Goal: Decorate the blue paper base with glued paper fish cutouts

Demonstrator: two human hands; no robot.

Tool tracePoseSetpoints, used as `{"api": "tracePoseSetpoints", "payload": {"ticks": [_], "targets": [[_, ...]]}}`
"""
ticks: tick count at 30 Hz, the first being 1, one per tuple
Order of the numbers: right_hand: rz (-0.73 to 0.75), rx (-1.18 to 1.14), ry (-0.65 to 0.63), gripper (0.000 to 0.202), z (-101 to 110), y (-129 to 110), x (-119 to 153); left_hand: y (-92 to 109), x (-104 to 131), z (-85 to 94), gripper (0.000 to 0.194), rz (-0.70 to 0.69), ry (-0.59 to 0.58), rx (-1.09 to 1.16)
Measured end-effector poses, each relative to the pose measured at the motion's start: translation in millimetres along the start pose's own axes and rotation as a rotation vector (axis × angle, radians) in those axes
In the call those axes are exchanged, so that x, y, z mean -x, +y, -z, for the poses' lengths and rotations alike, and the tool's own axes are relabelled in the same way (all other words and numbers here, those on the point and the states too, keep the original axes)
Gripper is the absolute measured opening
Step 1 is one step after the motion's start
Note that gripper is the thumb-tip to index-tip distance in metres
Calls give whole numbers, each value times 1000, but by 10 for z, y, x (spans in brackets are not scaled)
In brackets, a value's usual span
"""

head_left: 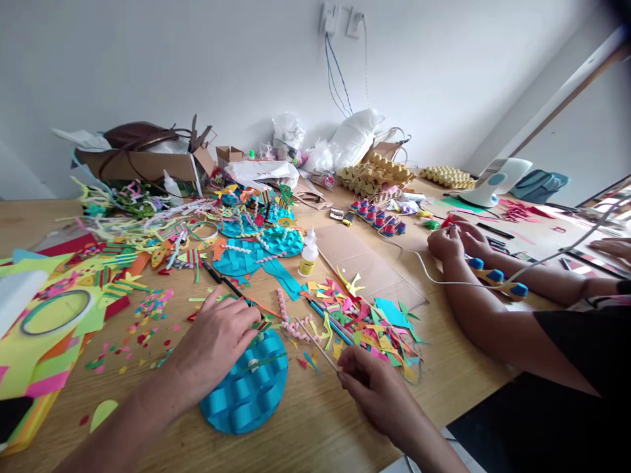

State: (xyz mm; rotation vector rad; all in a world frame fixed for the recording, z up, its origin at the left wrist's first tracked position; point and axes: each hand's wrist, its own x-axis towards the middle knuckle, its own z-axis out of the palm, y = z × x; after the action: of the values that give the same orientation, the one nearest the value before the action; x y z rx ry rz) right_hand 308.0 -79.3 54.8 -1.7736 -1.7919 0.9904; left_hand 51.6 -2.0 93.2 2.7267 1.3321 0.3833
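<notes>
A round blue disc of woven paper strips [241, 401] lies on the table in front of me, with a small white dab [253, 365] near its middle. Over the disc's upper left edge is my left hand [217, 341], its fingers closed together on a small striped paper piece [263, 326] that is mostly hidden. My right hand [377, 387], just right of the disc, pinches a thin wooden stick [318, 345] pointing up and left. Beyond the stick's tip lies a pink twisted paper strip [283, 305]. A white glue bottle [309, 253] stands upright farther back.
Colourful paper scraps [374, 328] are heaped right of centre, beside a cardboard sheet [365, 263]. Decorated blue discs [236, 259] lie behind my left hand. Paper sheets and a tape roll [56, 312] are at left. Another person's hands [451, 240] work at right, near a white cable [428, 276].
</notes>
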Motion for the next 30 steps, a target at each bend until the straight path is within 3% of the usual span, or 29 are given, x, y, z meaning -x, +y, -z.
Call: {"api": "tracePoseSetpoints", "payload": {"ticks": [6, 13, 24, 30], "targets": [[-10, -222, 69, 12, -1, 186, -36, 16, -3, 11, 10, -10, 3, -20], [-28, -389, 53, 21, 17, 155, -19, 17, 13, 15, 12, -6, 17, -29], [-87, -621, 95, 37, 49, 209, 4, 171, 33, 343, 25, -92, 266, 67], [-83, -751, 103, 37, 114, 212, 35, 238, -138, 495, 27, -158, 148, 155]]}}
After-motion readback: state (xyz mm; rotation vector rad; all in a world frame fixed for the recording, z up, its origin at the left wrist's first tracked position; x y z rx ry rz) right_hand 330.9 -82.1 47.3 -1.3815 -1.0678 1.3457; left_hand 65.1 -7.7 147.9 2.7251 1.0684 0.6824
